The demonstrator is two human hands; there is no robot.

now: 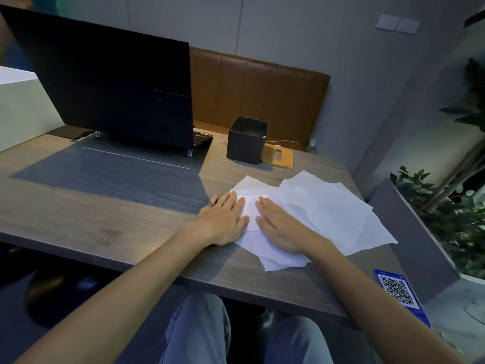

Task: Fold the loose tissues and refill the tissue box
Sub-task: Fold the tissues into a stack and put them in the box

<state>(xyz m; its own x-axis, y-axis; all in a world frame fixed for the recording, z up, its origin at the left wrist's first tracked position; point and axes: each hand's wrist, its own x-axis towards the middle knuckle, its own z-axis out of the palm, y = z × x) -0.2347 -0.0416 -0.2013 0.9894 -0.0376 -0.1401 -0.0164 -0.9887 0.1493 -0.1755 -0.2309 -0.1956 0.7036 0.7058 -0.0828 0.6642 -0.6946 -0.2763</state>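
Left hand [223, 219] and right hand [280, 224] lie flat, fingers straight, pressing one tissue [250, 206] atop the loose tissues [328, 211] on the worktop [105, 206]. Recommend firm, aligned creasing. Beyond stands the open tissue box [246, 140].

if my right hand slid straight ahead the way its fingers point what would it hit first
Probably the left hand: the right hand angles inward across the tissues, toward its fingertips. If it clears them, the laptop corner.

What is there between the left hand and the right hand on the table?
In the head view, a narrow strip of white tissue shows between the left hand and the right hand; the fingers of both lie flat on it.
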